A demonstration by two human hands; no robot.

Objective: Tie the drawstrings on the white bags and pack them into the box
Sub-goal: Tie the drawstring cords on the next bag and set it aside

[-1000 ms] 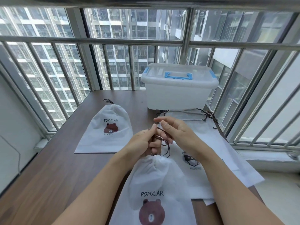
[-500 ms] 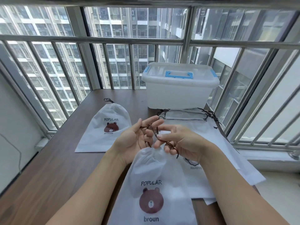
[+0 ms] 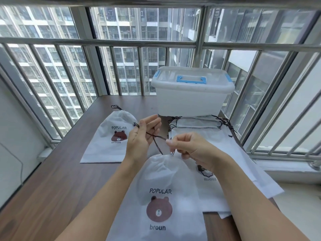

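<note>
Bag in hand: white bear-print bag at the bench's near edge, neck gathered; the hands have drawn apart since a moment ago, left hand with the dark drawstring looped over loosely curled fingers, right hand pinching the other end, so the knot looks mid-pull, not yet cinched. One tied bag lies near the left edge, an untied stack along the right, the box at the far edge, lid on. Hidden: the knot itself, too fine to read; stack count unclear.

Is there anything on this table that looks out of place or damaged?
Nothing looks damaged. Only the pile of untied bags on the right sticks out past the edge of the table. The box has its lid on.
</note>
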